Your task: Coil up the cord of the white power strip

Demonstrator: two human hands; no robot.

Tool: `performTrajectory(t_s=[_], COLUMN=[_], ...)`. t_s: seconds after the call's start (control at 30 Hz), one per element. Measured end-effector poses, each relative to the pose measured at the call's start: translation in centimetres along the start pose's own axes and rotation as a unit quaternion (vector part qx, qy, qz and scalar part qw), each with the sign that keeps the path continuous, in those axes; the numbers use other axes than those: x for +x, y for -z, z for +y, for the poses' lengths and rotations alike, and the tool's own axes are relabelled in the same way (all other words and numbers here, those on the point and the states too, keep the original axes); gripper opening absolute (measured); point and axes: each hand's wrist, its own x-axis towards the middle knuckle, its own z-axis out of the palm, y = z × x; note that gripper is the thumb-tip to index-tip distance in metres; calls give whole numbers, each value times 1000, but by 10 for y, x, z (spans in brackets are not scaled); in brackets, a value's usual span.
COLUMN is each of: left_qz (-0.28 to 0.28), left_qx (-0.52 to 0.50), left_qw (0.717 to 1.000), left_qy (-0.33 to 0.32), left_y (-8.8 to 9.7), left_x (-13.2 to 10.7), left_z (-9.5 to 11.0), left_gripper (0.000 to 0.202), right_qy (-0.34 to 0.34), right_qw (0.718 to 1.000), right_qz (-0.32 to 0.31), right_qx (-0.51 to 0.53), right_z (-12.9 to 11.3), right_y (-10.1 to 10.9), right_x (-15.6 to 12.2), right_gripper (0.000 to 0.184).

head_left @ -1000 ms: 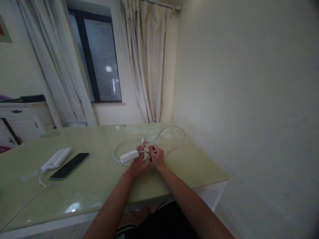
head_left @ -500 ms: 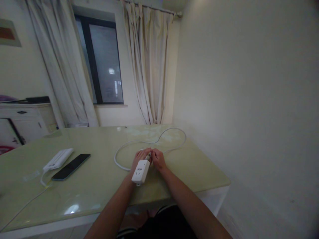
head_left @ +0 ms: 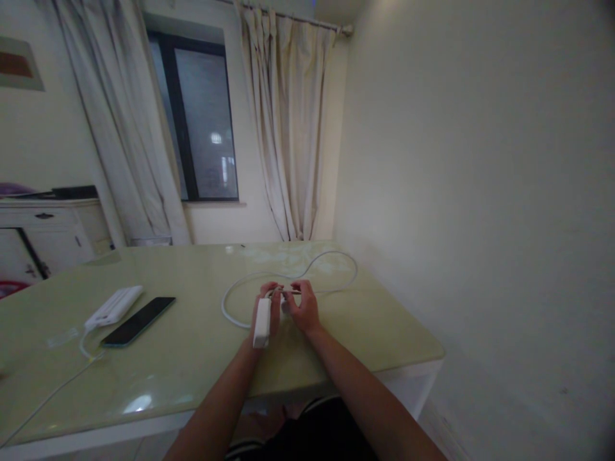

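Note:
A small white power strip [head_left: 262,324] lies over my left wrist and palm, turned so that its narrow side faces me. Its cord bends at the far end, where the fingers of my left hand [head_left: 275,305] are closed around it. My right hand [head_left: 305,310] pinches the cord just to the right, thumb and fingers close together. A loop of the white cable [head_left: 233,319] runs from near the hands out across the table [head_left: 202,358] and back. My fingers partly hide the cord between the hands.
On the left lie a black phone [head_left: 139,322] and a white power bank [head_left: 115,306] with a short cable. A thin cord [head_left: 48,400] trails to the table's left front edge. A wall [head_left: 480,192] rises on the right; a curtained window [head_left: 204,121] is behind the table.
The power strip has rolled from showing its socket face to showing its side, and shifted slightly left. My right hand has turned, with its fingers lifted a little and parted from the left hand.

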Motion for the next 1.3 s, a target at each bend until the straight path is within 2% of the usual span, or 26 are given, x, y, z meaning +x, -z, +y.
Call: performTrajectory(t_s=[0.07,0.17,0.27,0.4,0.53,0.73,0.83,0.9,0.93,1.0,1.07,1.1,1.2,1.3], left_qz=[21,71,94,109,88,9,-3,14,41,131,223,248,243,203], left_qx=[9,24,-6,-90,-126,-126,-104,-79,-72,-102,-166,-194,-253,-220], left_qw=[1000,997,996,988,983,985,989,992,991,979,951,940,931,953], left_qy=[-18,-18,12,65,104,116,105,100,102,119,134,132,104,48], left_y=[2,6,11,12,14,13,11,12,15,25,40,49,74,93], left_x=[1,5,9,12,14,11,10,12,15,25,37,43,61,76], left_z=[7,10,5,-1,-5,1,6,6,4,1,-1,0,8,23], left_gripper=[28,26,26,31,44,53,51,49,47,41,38,38,39,41], right_qy=[13,11,-7,2,7,-15,-20,-9,0,12,12,9,20,65], right_qw=[999,993,985,981,986,988,986,982,978,968,954,948,947,936], right_qz=[2,-15,-43,-61,-70,-118,-127,-134,-141,-164,-197,-209,-213,-253], right_qx=[-39,-119,-168,-182,-151,-94,-110,-135,-151,-191,-227,-239,-242,-236], right_z=[0,1,2,-1,-5,-3,-1,0,2,9,19,25,43,54], right_y=[1,1,-1,-3,-3,-4,-5,-3,0,10,28,38,70,91], right_x=[-1,-1,-2,-4,-5,-5,0,4,7,10,11,11,8,6], right_gripper=[15,29,37,33,26,33,40,39,36,31,26,24,23,32])
